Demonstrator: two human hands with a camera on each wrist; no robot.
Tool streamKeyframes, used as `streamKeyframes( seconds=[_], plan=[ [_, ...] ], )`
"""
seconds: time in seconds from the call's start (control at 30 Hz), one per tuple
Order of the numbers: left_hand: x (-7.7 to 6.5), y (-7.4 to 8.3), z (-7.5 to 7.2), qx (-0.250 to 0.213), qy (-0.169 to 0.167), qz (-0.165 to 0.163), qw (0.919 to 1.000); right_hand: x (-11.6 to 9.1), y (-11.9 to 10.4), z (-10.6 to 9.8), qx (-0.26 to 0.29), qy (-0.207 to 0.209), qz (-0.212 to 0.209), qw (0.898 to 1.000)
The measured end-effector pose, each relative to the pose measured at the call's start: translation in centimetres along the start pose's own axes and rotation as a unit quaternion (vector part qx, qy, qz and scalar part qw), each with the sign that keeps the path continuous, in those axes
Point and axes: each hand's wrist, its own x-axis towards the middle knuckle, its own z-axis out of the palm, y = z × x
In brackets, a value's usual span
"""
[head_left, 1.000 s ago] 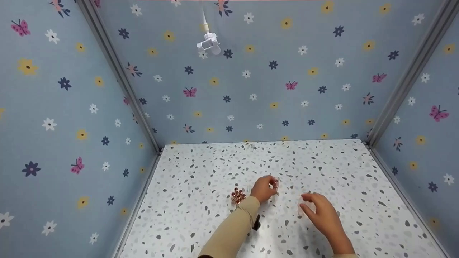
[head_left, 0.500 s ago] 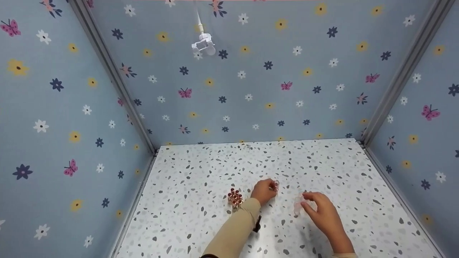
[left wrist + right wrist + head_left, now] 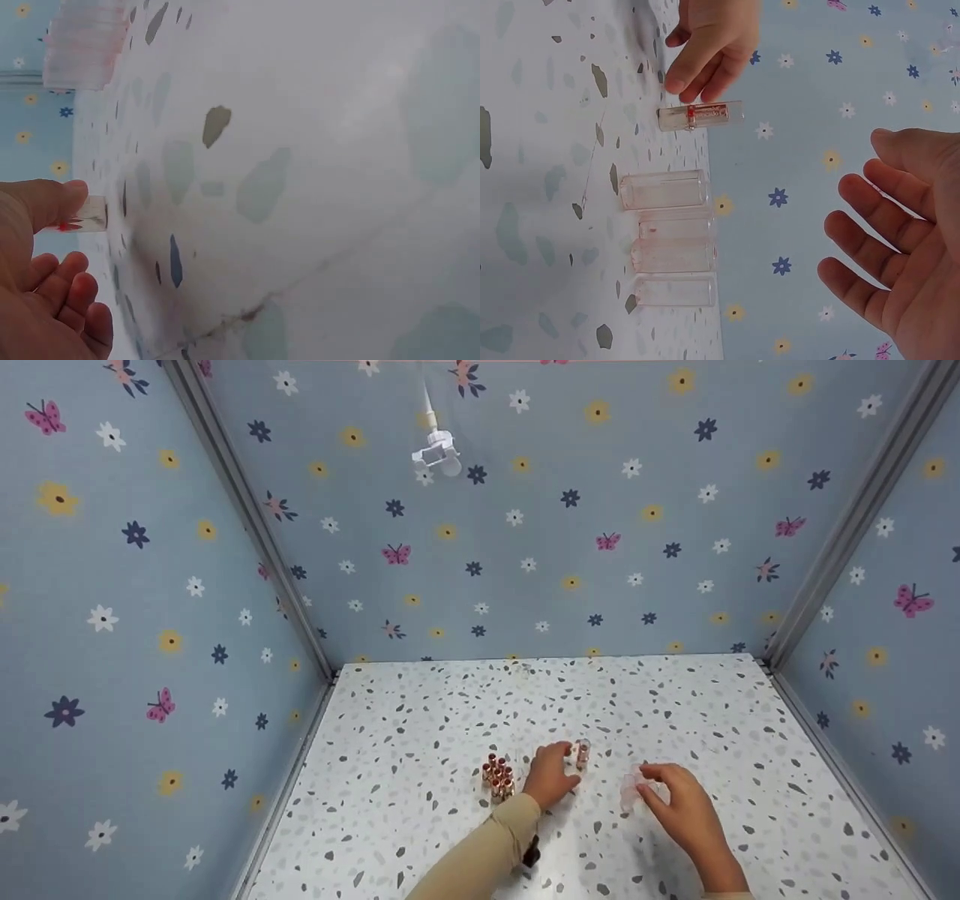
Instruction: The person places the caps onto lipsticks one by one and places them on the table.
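Observation:
A small clear tube (image 3: pixel 583 754) with a red and metallic-looking piece inside stands upright on the speckled table. Just left of it is my left hand (image 3: pixel 550 776), fingers parted and apart from the tube; the right wrist view shows a gap between that hand's fingertips and the tube (image 3: pixel 697 115). Several clear, pinkish empty tubes (image 3: pixel 630 793) stand close together farther right. My right hand (image 3: pixel 684 812) hovers beside them, its fingers loosely bent and holding nothing. In the right wrist view those empty tubes (image 3: pixel 664 190) form a row, apart from the right hand (image 3: pixel 900 240).
A cluster of small red-topped pieces (image 3: pixel 497 778) stands left of my left hand. A small dark object (image 3: pixel 531 853) shows beside the left sleeve. Flower-patterned walls (image 3: pixel 495 532) enclose the table (image 3: pixel 420 705), and a white bracket (image 3: pixel 437 454) hangs at the back wall.
My left hand held the clear tube in its fingers before; it has let go and drawn slightly left, leaving the tube standing. The right hand has hardly moved.

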Motion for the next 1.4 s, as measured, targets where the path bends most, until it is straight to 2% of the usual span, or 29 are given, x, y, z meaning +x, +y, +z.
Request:
streamKeyframes(
  seconds=[0.2, 0.3, 0.4, 0.53, 0.63, 0.77, 0.87, 0.97, 1.1, 1.4],
  plan=[
    [-3.8, 0.8, -3.5, -0.04, -0.016, 0.056, 0.9975, 0.1, 0.8, -0.5, -0.007, -0.008, 0.003, 1.0],
    [-6.1, 0.9, -5.5, -0.06, -0.015, 0.088, 0.9942, 0.1, 1.3, -0.7, -0.014, -0.015, 0.004, 1.0],
    [-8.3, 0.8, -7.2, -0.078, -0.008, 0.102, 0.9917, 0.2, 1.9, -0.8, -0.02, -0.022, 0.006, 1.0],
    [-10.4, -0.2, -8.5, -0.105, 0.007, 0.084, 0.9909, 0.3, 2.8, -1.0, -0.031, -0.034, 0.011, 0.999],
    [-11.5, -1.5, -9.0, -0.129, 0.03, 0.047, 0.9901, 0.6, 3.5, -1.0, -0.04, -0.044, 0.002, 0.998],
    [-12.2, -3.2, -9.3, -0.147, 0.078, -0.011, 0.986, 1.1, 4.3, -1.0, -0.052, -0.054, -0.011, 0.997],
    [-12.2, -4.3, -9.5, -0.133, 0.111, -0.049, 0.9837, 1.4, 4.7, -1.1, -0.061, -0.065, 0.003, 0.996],
    [-12.1, -5.3, -9.6, -0.116, 0.129, -0.078, 0.9818, 1.7, 5.0, -1.0, -0.065, -0.082, 0.021, 0.994],
    [-12.0, -6.4, -9.5, -0.11, 0.136, -0.087, 0.9807, 2.1, 5.3, -0.7, -0.066, -0.096, 0.029, 0.993],
    [-11.3, -7.7, -8.3, -0.093, 0.144, -0.085, 0.9815, 2.3, 6.0, -0.7, -0.065, -0.1, 0.015, 0.993]
  ],
)
